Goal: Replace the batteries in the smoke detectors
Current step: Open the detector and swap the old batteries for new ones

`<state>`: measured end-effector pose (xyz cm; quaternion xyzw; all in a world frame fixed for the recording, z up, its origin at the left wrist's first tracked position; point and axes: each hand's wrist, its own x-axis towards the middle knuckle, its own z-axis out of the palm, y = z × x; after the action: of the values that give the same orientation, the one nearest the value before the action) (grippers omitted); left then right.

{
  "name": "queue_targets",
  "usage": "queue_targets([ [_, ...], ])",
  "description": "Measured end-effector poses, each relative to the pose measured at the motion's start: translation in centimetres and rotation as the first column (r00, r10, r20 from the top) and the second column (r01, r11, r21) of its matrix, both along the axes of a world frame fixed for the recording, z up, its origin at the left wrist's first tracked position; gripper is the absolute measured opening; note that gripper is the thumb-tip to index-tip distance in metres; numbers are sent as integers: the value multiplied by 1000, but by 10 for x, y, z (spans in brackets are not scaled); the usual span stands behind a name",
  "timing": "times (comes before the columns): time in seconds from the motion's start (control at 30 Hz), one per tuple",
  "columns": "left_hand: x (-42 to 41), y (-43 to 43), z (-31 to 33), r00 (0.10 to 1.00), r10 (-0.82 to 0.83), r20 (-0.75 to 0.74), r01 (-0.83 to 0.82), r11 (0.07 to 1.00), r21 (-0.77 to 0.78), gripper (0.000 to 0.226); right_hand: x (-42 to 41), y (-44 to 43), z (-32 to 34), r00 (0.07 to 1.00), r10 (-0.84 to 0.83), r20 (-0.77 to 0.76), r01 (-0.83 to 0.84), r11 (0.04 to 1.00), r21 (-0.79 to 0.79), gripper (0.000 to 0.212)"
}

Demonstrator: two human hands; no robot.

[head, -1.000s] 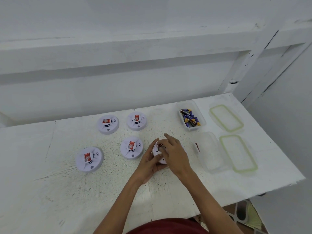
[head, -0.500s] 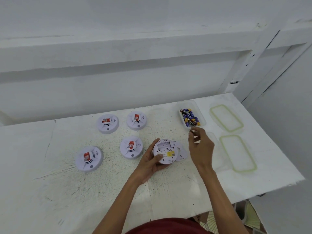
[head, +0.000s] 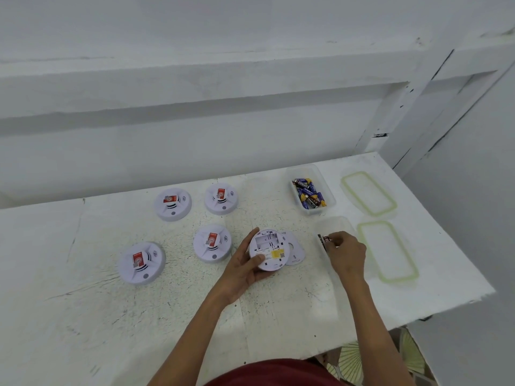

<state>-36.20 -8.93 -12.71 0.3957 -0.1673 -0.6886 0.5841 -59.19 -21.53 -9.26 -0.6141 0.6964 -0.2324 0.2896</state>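
Note:
My left hand [head: 242, 270] grips an opened white smoke detector [head: 268, 249], turned underside up, its battery bay empty. Its round back cover [head: 294, 250] lies on the table right behind it. My right hand [head: 347, 254] reaches over a clear plastic container [head: 338, 222] to the right and pinches a small battery [head: 327, 239] at its fingertips. A dark battery [head: 320, 240] lies inside that container. Further back, another clear box [head: 292, 174] holds several blue and yellow batteries [head: 309, 193].
Several closed detectors with red stickers sit face up on the white table [head: 83, 316]: two at the back [head: 172, 204] [head: 221, 198], one mid-table [head: 213, 244], one front left [head: 141, 263]. Two green-rimmed lids [head: 369, 194] [head: 388, 252] lie at the right. A wall runs behind.
My right hand left the detector, swung right with a battery in its fingertips, and has come down over the near clear container. The detector's underside and its cover are now uncovered.

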Motion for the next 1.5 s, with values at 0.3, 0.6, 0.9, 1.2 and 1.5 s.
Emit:
queue_targets([
  [0.3, 0, 0, 0, 1000, 1, -15, -2, 1000, -6, 67, 4, 1, 3, 998, 0, -69, -6, 997, -80, 22],
  [0.6, 0, -1, -1, 1000, 8, -14, -8, 1000, -7, 66, 29, -25, 36, 996, 65, -63, -82, 940, -331, 18],
  [0.9, 0, -2, 1, 998, 47, -47, -46, 999, 7, 65, 74, -78, 42, 950, 260, -175, -298, 921, -249, 22],
  [1.2, 1, -2, -1, 995, 70, -72, -69, 998, 10, 64, 88, -110, 41, 861, 373, -345, -384, 923, 38, 33],
  [1.5, 2, -2, -1, 994, 65, -89, -65, 998, 8, 65, 87, -112, 32, 867, 337, -367, -367, 930, -13, 26],
])
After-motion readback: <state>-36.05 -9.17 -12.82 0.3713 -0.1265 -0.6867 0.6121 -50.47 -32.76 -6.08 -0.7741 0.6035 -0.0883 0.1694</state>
